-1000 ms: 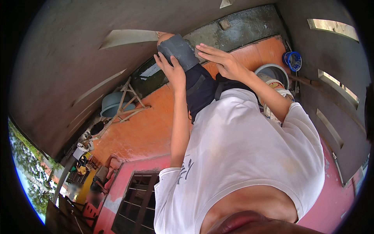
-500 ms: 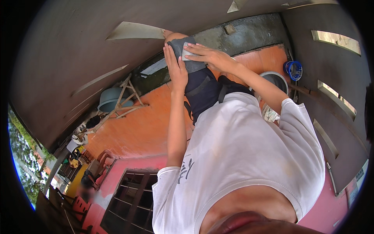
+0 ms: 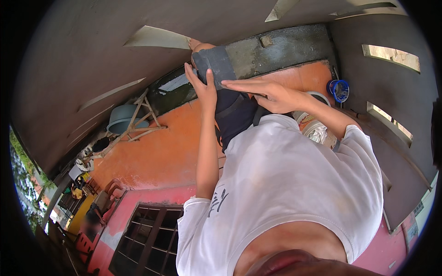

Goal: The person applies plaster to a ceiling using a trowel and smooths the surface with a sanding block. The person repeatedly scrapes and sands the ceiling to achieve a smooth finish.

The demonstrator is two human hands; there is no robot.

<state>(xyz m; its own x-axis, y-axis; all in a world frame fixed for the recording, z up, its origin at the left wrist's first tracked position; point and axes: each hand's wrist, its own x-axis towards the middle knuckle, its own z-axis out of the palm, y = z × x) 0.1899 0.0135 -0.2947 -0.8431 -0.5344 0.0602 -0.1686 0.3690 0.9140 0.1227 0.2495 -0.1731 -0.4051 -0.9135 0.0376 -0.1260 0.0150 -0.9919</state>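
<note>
A dark grey flat piece (image 3: 214,62) lies over my bent leg, above my dark shorts (image 3: 232,119). My left hand (image 3: 205,92) is at its left edge, fingers stretched out and apart, thumb against it. My right hand (image 3: 267,94) is at the piece's lower right corner, fingers straight, with a thin flat item edge-on beneath them; what it is I cannot make out. Part of my bare foot (image 3: 195,44) shows beyond the grey piece.
A grey slotted surface (image 3: 83,55) curves around me. Left are a grey-blue tub (image 3: 119,122) and wooden trestle (image 3: 140,131); right, a blue bucket (image 3: 340,91) and white containers (image 3: 317,133). A person (image 3: 101,202) sits at lower left by a pink wall (image 3: 124,198).
My right hand has moved down off the middle of the grey piece; the light square seen under its fingers earlier no longer shows face-on. My left hand's fingers have spread slightly leftward.
</note>
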